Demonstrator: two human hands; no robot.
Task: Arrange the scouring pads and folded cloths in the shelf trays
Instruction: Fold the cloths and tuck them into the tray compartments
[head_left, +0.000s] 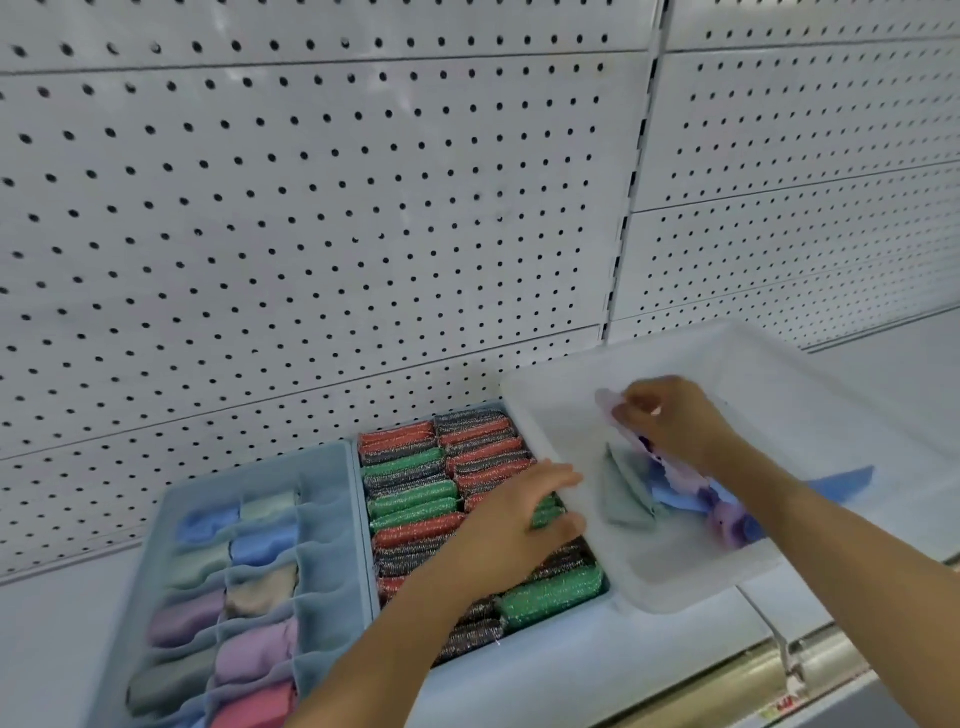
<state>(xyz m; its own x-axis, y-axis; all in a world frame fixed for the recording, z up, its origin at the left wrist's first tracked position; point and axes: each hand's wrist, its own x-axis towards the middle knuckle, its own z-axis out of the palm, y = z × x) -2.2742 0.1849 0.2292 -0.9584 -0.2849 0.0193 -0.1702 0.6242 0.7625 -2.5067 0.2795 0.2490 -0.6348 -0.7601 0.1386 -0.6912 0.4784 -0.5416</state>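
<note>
Pegboard behind, right hand's fingers pinch lilac cloth.

Two bare forearms reaching forward from the lower edge, roughly parallel, left lower and shorter in view. Left hand palm down, fingers nearly straight and spread a little, thumb apart below them (nothing gripped, only resting flat). Right hand farther out and higher, wrist bent downward, fingers curled inward, thumb and fingertips pinching something thin at the knuckles' left side.
</note>
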